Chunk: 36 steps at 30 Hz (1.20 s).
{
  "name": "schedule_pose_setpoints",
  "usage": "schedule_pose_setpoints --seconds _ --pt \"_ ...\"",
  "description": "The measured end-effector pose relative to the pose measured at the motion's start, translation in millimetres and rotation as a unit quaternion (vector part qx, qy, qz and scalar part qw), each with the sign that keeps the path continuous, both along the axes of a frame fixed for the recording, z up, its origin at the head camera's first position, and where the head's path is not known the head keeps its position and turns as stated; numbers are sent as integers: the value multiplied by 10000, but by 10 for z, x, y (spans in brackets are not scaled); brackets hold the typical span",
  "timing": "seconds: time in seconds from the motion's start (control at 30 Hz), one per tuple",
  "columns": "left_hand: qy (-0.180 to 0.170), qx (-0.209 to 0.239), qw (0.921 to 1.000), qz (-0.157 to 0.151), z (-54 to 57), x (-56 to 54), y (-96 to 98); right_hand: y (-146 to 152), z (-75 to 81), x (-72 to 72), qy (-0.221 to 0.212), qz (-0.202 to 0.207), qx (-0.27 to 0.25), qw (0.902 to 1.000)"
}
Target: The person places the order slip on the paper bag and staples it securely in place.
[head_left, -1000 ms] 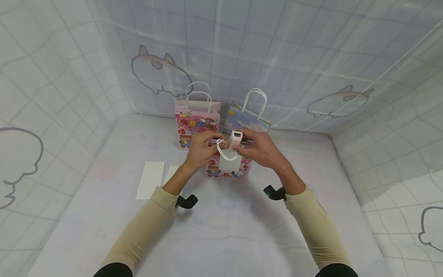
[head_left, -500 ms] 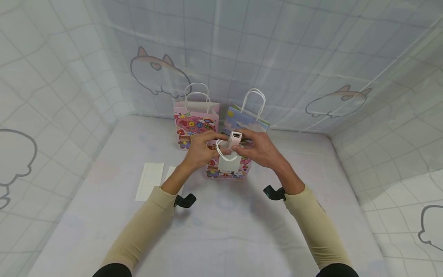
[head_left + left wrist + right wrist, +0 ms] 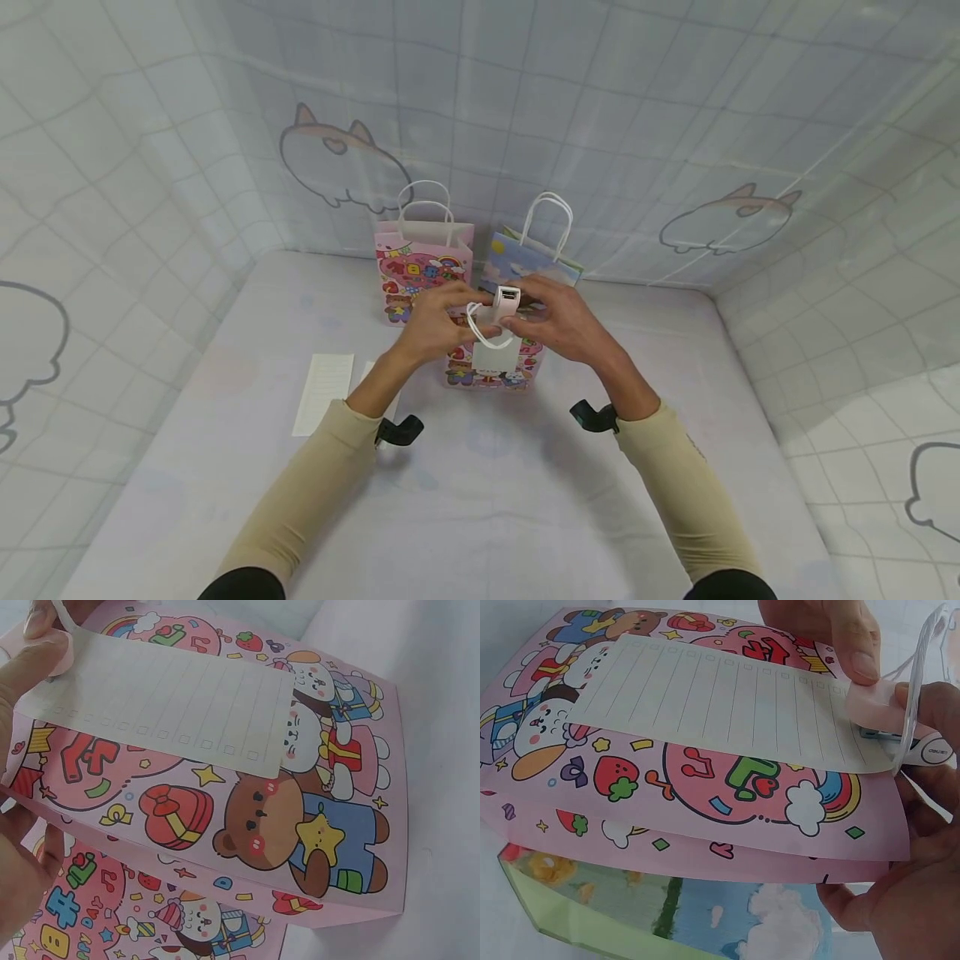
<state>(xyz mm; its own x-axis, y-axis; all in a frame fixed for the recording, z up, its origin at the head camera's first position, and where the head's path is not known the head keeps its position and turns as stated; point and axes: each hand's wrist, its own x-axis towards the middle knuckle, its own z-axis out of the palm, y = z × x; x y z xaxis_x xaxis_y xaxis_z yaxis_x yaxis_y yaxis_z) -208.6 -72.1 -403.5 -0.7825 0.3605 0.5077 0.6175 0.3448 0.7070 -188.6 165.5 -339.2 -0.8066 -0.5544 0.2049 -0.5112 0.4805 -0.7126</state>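
A pink gift bag (image 3: pixel 491 379) with cartoon animals stands in the middle, a white lined sheet (image 3: pixel 720 705) lying against its front face near the top. My right hand (image 3: pixel 562 318) grips a pink-and-white stapler (image 3: pixel 507 303), whose head overlaps the sheet's upper end at the bag's top edge. From the left, my left hand (image 3: pixel 437 321) pinches the bag's top, thumb in front beside the stapler and fingers behind. The bag's white cord handle (image 3: pixel 480 332) loops down over the sheet, close to the stapler. The stapler's lower jaw is mostly hidden by the bag and hand.
Behind stand another pink cartoon bag (image 3: pixel 420 267) at left and a blue sky-print bag (image 3: pixel 528 257) at right, both with white handles. A lined sheet (image 3: pixel 324 392) lies on the white table (image 3: pixel 487 500) at left; another sheet is partly under my left forearm.
My left thumb has shifted slightly toward the front, below the stapler's head. The bag, sheet and right hand with the stapler stay almost where they were.
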Motion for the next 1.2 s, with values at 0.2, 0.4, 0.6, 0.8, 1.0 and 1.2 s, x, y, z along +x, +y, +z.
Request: schedule_pose_setpoints --seconds 0.2,0.4,0.6,0.8,1.0,1.2 --pt "232 -251 9991 -253 34 -27 -6 -22 4 6 -53 -78 58 9999" --pt "383 -286 9981 -384 25 -67 -18 -30 -19 -13 27 -91 82 9999" --pt "433 -83 9977 -508 16 -79 -24 -25 -17 -24 -55 -206 428 9989" --pt "571 11 9969 -539 28 -86 -24 -29 -19 -27 170 -288 735 9967" --pt "585 61 9962 -640 34 -98 -26 -27 -31 -40 471 -222 763 9957" --pt "727 141 9945 -742 25 -116 -19 -23 -43 -44 682 -172 770 9945"
